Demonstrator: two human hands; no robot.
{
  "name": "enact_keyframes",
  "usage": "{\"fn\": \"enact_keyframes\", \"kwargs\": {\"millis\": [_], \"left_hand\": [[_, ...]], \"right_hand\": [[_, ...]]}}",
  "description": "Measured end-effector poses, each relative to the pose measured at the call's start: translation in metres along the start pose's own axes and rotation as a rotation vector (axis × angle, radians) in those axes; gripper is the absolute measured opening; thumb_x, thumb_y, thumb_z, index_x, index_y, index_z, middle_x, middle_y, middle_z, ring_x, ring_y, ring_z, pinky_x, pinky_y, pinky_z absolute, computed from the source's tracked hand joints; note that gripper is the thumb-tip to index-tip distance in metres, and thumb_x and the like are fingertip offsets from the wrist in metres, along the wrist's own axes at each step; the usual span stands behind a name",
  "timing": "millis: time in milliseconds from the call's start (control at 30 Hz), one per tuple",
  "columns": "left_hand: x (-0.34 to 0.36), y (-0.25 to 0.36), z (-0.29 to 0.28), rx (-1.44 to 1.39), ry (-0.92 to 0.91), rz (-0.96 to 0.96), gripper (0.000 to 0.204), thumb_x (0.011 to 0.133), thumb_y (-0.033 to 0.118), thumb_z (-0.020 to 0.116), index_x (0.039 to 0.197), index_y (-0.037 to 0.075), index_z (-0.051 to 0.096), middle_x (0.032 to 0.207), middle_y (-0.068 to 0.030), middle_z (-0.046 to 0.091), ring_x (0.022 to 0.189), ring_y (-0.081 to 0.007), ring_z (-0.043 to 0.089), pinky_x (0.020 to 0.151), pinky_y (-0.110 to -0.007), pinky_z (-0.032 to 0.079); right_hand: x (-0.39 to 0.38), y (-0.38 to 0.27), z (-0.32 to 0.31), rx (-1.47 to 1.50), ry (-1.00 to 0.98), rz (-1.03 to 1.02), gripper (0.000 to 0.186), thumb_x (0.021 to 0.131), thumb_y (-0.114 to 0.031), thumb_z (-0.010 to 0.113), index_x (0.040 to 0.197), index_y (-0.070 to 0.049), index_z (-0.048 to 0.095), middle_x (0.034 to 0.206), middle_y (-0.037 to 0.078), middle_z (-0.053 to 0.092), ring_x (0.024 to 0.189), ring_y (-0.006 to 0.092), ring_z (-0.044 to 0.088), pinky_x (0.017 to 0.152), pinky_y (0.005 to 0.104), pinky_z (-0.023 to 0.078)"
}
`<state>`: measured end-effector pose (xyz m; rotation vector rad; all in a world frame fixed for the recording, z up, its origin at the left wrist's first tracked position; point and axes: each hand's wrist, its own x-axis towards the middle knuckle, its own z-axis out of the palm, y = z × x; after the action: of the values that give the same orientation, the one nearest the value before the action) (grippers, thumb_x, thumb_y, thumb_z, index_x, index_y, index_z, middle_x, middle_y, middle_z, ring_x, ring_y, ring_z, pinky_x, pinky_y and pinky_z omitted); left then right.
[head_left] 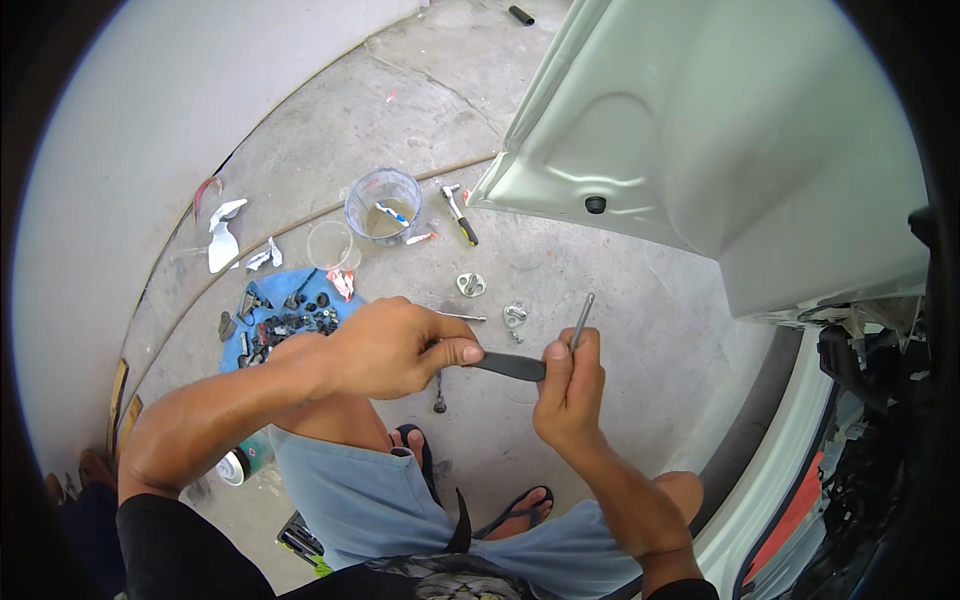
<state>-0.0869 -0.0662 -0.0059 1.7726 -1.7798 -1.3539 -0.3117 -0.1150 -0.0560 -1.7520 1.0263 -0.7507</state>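
A long, flat, dark grey part (512, 366) with rounded edges, its kind not clear, spans the gap between my hands. My left hand (400, 350) pinches one end between thumb and fingers. At the other end, my right hand (572, 390) has its fingers closed round the part and also grips a thin metal rod (583, 320), which points up and away; its lower end is hidden in the hand. Beyond my hands, two small metal brackets (470, 285) lie on the concrete floor. A ratchet (440, 394) and a metal tool shaft (465, 317) lie partly hidden by my left hand.
A blue cloth (238, 322) with several black parts lies left. Farther off are a clear bucket (354, 212) holding a toothbrush (391, 213), a plastic cup (330, 245) and a black-and-yellow ratchet (460, 215). A pale car panel (670, 150) stands right. A hose (300, 222) crosses the floor.
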Motion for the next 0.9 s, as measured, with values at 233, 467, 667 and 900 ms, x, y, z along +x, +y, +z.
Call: {"fn": "enact_keyframes", "kwargs": {"millis": [233,467,667,900], "left_hand": [[-0.025,0.026,0.023,-0.157,-0.311,-0.068,0.046,0.105,0.044,0.037,0.104,0.007,0.064,0.071,-0.0198,0.064,0.077,-0.0421,0.064,0.072,-0.050,0.052],[-0.062,0.060,0.042,0.123,-0.122,0.090,0.045,0.103,0.046,0.038,0.100,0.009,0.064,0.065,-0.0150,0.066,0.061,-0.0412,0.065,0.059,-0.053,0.053],[-0.057,0.087,0.054,0.143,-0.275,0.083,0.040,0.102,0.046,0.040,0.101,0.014,0.063,0.058,-0.0154,0.062,0.053,-0.0397,0.063,0.049,-0.052,0.050],[-0.032,0.051,0.059,0.252,-0.127,0.119,0.042,0.097,0.054,0.050,0.095,0.013,0.058,0.050,-0.0113,0.053,0.049,-0.0358,0.060,0.046,-0.047,0.045]], "right_hand": [[-0.043,-0.008,-0.028,-0.171,-0.011,-0.203,0.012,0.097,-0.011,0.050,0.093,-0.001,0.047,0.057,0.011,0.050,0.044,0.0242,0.053,0.043,0.0370,0.039],[-0.084,-0.044,-0.062,-0.077,-0.115,-0.354,0.019,0.097,-0.019,0.052,0.093,-0.002,0.043,0.063,0.009,0.051,0.045,0.0160,0.047,0.041,0.0312,0.034],[-0.084,-0.048,-0.053,-0.012,0.100,-0.361,0.019,0.100,-0.014,0.046,0.093,0.002,0.038,0.080,0.009,0.047,0.055,0.0137,0.044,0.048,0.0272,0.037],[-0.066,-0.036,-0.062,0.419,-0.409,0.448,0.024,0.108,-0.026,0.035,0.110,-0.003,0.042,0.109,0.012,0.052,0.062,0.0107,0.050,0.053,0.0229,0.039]]}}
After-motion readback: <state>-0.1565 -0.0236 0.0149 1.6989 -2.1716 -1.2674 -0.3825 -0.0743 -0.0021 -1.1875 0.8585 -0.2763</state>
